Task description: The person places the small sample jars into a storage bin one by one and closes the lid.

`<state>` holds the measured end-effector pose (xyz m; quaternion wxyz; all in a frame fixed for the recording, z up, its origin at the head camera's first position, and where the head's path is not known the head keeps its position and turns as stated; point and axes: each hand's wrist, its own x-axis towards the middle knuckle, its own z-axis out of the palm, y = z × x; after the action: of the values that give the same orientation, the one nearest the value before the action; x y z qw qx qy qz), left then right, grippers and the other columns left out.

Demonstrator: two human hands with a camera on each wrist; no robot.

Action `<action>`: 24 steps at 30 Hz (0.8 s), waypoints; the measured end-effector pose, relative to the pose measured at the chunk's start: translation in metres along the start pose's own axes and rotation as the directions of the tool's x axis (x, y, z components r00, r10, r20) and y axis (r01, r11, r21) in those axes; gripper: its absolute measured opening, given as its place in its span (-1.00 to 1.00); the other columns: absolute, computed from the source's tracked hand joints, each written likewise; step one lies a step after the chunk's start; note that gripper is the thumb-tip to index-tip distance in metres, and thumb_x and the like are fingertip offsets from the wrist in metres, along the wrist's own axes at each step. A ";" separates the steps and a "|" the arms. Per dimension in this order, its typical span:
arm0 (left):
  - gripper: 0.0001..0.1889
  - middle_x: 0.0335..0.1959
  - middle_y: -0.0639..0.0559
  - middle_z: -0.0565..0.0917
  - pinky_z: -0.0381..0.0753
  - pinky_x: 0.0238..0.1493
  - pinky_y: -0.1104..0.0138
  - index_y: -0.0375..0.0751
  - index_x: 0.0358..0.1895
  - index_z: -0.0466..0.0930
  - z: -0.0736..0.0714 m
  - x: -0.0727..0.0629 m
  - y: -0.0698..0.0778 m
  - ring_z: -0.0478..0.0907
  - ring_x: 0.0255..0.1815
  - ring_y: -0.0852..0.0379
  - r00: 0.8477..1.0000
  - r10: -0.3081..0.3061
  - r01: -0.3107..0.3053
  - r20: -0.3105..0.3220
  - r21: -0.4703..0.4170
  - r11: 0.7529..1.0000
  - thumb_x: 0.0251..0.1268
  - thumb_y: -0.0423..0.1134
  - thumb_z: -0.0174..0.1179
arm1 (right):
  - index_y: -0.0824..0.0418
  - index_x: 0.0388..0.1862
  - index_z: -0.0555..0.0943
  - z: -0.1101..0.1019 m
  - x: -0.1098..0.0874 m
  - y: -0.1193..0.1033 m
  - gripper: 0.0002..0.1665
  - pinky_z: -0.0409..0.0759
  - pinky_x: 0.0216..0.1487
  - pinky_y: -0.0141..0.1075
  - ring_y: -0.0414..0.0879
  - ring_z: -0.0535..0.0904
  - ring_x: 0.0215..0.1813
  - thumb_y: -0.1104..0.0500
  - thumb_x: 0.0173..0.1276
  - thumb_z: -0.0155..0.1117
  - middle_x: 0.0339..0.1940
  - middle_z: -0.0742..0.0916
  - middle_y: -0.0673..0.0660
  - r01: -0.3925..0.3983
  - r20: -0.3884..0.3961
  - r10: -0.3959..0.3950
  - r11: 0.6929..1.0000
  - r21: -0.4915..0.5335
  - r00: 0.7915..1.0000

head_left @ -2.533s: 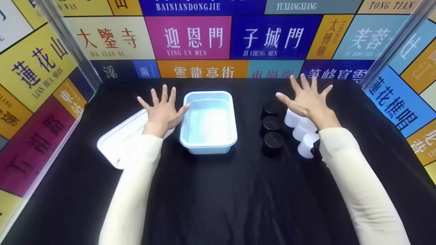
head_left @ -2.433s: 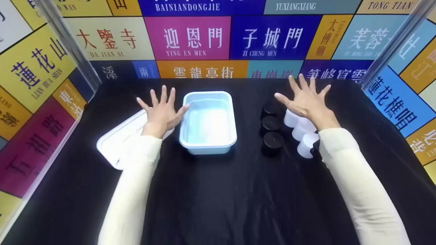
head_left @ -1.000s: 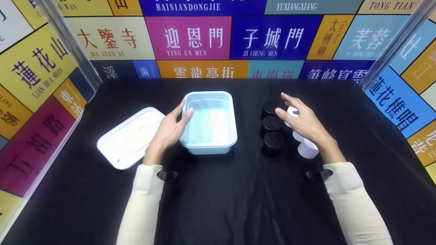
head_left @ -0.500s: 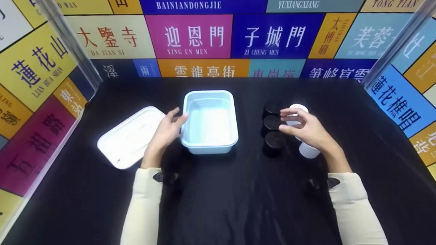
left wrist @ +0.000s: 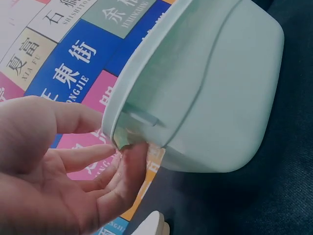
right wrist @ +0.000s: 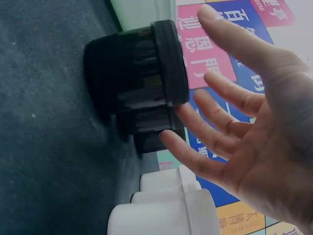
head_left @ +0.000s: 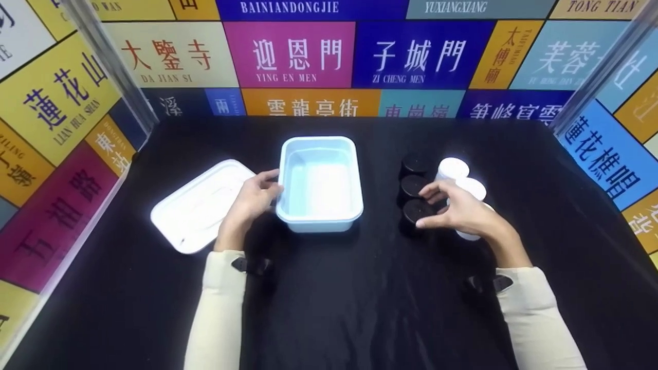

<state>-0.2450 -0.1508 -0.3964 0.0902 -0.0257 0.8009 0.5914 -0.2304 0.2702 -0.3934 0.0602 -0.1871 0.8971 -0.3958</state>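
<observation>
My left hand [head_left: 252,198] is at the left side of a pale blue-green plastic container [head_left: 320,226], which stands uncovered. The left wrist view shows its thumb against the rim and curled fingers [left wrist: 132,169] beneath it, holding the edge. To the right stand three black lidded jars [head_left: 414,186] in a row, with white lidded jars [head_left: 454,167] beside them. My right hand [head_left: 462,210] hovers over the nearest jars, thumb and fingers spread around the top of the front black jar [right wrist: 127,68]. Nothing lies in its palm, and it partly hides the white jars.
A white rectangular lid [head_left: 193,213] lies slanted left of the container, partly behind my left hand. Black cloth [head_left: 329,298] covers the table. Panels with printed signs [head_left: 288,56] stand at the back and both sides, with clear posts [head_left: 115,67] at the corners.
From spread above the table, both hands have lowered. The left has come to the container's rim; the right has moved nearer me, from the rear jars to the front black jar.
</observation>
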 end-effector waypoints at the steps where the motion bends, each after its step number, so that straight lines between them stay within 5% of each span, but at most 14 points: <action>1: -0.45 0.22 -0.35 0.55 0.77 -0.20 0.29 -0.25 0.50 0.27 0.000 0.000 -0.001 0.63 -0.05 -0.01 1.000 0.002 -0.002 -0.002 0.008 1.000 0.47 -0.33 0.01 | 0.35 0.13 0.53 0.001 0.000 0.000 -0.27 0.66 -0.09 -0.47 0.10 0.57 0.09 0.16 0.02 0.65 0.06 0.64 0.27 -0.005 0.008 0.005 1.000 -0.014 1.000; 7: -0.43 0.20 -0.33 0.53 0.71 -0.49 0.39 -0.21 0.50 0.28 -0.001 0.000 -0.003 0.59 -0.20 0.08 1.000 -0.003 0.003 -0.004 0.005 1.000 0.44 -0.38 0.02 | 0.32 0.11 0.52 0.007 0.002 -0.003 -0.21 0.65 -0.05 -0.33 0.13 0.60 0.07 0.10 -0.07 0.70 -0.01 0.67 0.29 -0.021 0.010 0.022 0.991 -0.130 1.000; 12: -0.43 0.21 -0.34 0.51 0.71 -0.53 0.41 -0.21 0.50 0.27 -0.002 0.001 -0.004 0.59 -0.14 0.04 1.000 -0.013 0.013 0.005 -0.011 1.000 0.43 -0.40 0.03 | 0.28 0.09 0.54 0.010 0.002 -0.005 -0.23 0.62 0.02 -0.10 0.13 0.61 0.03 0.09 -0.08 0.70 -0.06 0.68 0.28 -0.002 0.011 0.004 0.979 -0.204 1.000; 24: -0.43 0.20 -0.30 0.53 0.76 -0.50 0.35 -0.17 0.48 0.32 -0.004 0.001 -0.003 0.62 -0.10 -0.01 1.000 -0.005 0.005 -0.004 0.008 1.000 0.40 -0.37 0.06 | 0.22 0.19 0.57 0.013 -0.001 -0.022 -0.26 0.54 -0.01 -0.32 0.06 0.57 0.03 0.09 0.01 0.62 -0.03 0.63 0.21 0.040 -0.055 -0.050 0.984 -0.174 0.997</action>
<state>-0.2458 -0.1552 -0.3982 0.0902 -0.0287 0.8035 0.5878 -0.2201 0.2483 -0.3862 0.0085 -0.2000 0.9249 -0.3233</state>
